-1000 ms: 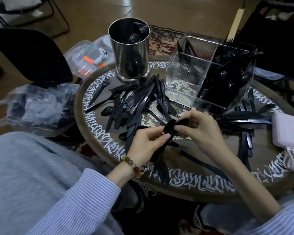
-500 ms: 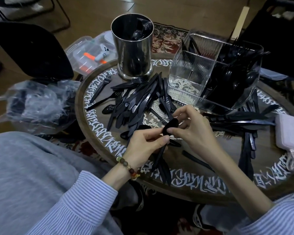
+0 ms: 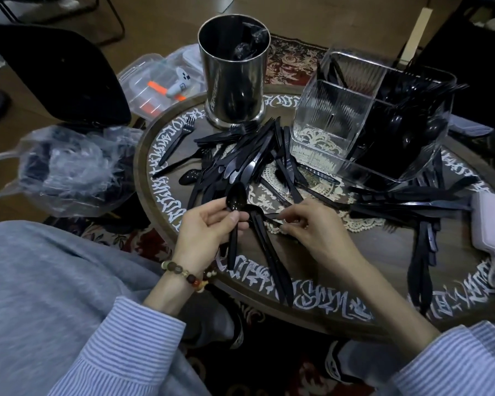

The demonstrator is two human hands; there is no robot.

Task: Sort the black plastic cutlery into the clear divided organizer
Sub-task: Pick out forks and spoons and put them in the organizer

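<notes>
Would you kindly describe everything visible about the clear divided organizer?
The clear divided organizer is a ribbed, transparent plastic box with internal partitions, upright at the round table's far right. Its near-left compartment looks empty; the right ones are packed with black cutlery, handles down. Loose knives lie against its base. Neither hand touches it.

Glossy black plastic spoon (image 3: 236, 199), clear ribbed plastic organizer (image 3: 337, 115), polished metal canister (image 3: 235, 81), dark wooden table (image 3: 383, 252).

1 head-worn view only, looking forward and steeply down onto the round table (image 3: 383, 254), close above its near edge, far rim toward the top.
</notes>
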